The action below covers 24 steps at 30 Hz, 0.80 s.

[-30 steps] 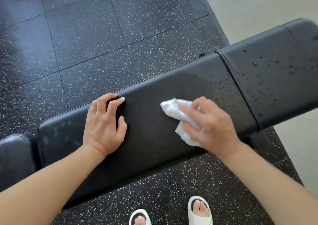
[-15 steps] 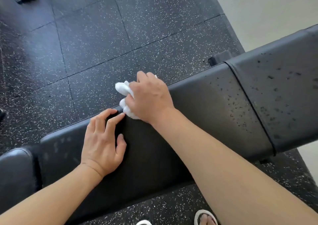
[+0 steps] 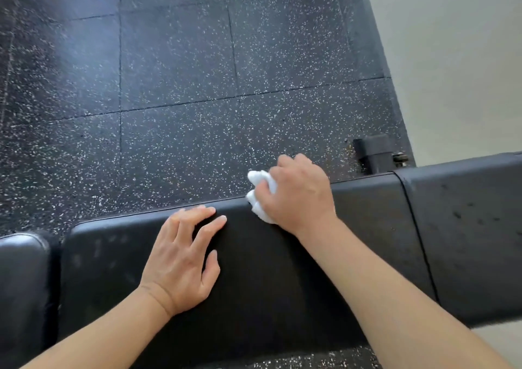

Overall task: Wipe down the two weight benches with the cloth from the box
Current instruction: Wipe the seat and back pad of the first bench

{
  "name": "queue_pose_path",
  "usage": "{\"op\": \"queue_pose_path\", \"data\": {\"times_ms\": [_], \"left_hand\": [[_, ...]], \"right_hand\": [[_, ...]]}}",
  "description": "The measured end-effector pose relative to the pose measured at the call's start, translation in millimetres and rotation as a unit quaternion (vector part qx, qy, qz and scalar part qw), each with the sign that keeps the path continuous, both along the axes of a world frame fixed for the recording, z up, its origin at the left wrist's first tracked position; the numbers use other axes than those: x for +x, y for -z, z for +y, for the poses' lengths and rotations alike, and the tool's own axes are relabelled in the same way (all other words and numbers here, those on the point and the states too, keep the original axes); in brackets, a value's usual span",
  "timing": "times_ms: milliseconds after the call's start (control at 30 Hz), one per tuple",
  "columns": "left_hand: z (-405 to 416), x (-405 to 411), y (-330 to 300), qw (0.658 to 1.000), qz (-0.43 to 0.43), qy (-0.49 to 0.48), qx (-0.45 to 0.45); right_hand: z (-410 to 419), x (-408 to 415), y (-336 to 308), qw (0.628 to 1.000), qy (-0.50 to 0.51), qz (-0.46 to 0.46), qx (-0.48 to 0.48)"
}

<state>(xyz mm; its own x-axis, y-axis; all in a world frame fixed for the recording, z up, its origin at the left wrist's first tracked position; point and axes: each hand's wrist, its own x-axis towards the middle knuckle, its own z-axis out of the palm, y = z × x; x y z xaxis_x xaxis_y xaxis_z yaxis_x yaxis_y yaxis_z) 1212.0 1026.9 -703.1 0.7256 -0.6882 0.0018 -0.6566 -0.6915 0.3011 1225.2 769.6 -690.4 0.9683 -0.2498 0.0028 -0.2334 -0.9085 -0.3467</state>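
A black padded weight bench (image 3: 282,278) runs across the lower half of the head view, with a seam to a second pad (image 3: 466,241) on the right that carries dark droplets. My right hand (image 3: 299,196) grips a crumpled white cloth (image 3: 261,190) and presses it on the bench's far edge. My left hand (image 3: 183,258) lies flat on the pad with its fingers spread, just left of the cloth. The box is not in view.
Another black pad end (image 3: 22,284) sits at the lower left. Speckled black rubber floor tiles (image 3: 183,100) lie beyond the bench. A black bench foot (image 3: 375,154) stands on the floor at the right, next to a pale floor (image 3: 457,72).
My right hand carried the cloth from the pad's near right side across to its far edge, then a little rightward. The left hand stayed flat. The view tilted forward.
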Motion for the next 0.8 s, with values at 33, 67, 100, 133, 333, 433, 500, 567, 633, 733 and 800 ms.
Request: {"op": "queue_pose_path", "data": {"times_ms": [33,67,100,133,333,433,500,567,633,733,800], "left_hand": [[0,1,-1,1.0,-0.001,0.001,-0.001],[-1,1,-1,1.0,0.0,0.002,-0.003],[-1,1,-1,1.0,0.001,0.004,-0.006],[-1,1,0,1.0,0.004,0.005,-0.011],[5,-2,8,1.0,-0.002,0.009,-0.021],[4,-1,9,0.999,0.004,0.005,-0.032],[3,-2,9,0.999,0.005,0.003,-0.039],[2,-1,10,0.999,0.002,0.007,-0.047],[3,-1,9,0.999,0.003,0.007,-0.051],[3,-2,8,0.999,0.011,0.006,-0.053],[2,0,5,0.998,0.025,0.003,-0.06]], "right_hand": [[24,10,2,0.999,-0.029,0.006,0.016],[45,20,3,0.998,-0.058,0.028,0.016],[61,27,5,0.995,-0.084,0.055,0.007],[69,32,6,0.992,-0.107,0.069,-0.003],[-27,-1,-5,0.992,-0.109,0.06,-0.011],[-131,-20,-17,0.98,-0.005,0.185,-0.07],[-150,-25,-22,0.976,0.031,0.198,-0.088],[-128,-16,-20,0.971,0.02,0.208,-0.113],[-83,0,-23,0.972,-0.001,0.214,-0.093],[11,28,-22,0.979,-0.102,0.158,-0.076],[66,46,-16,0.976,-0.139,0.164,-0.044]]}}
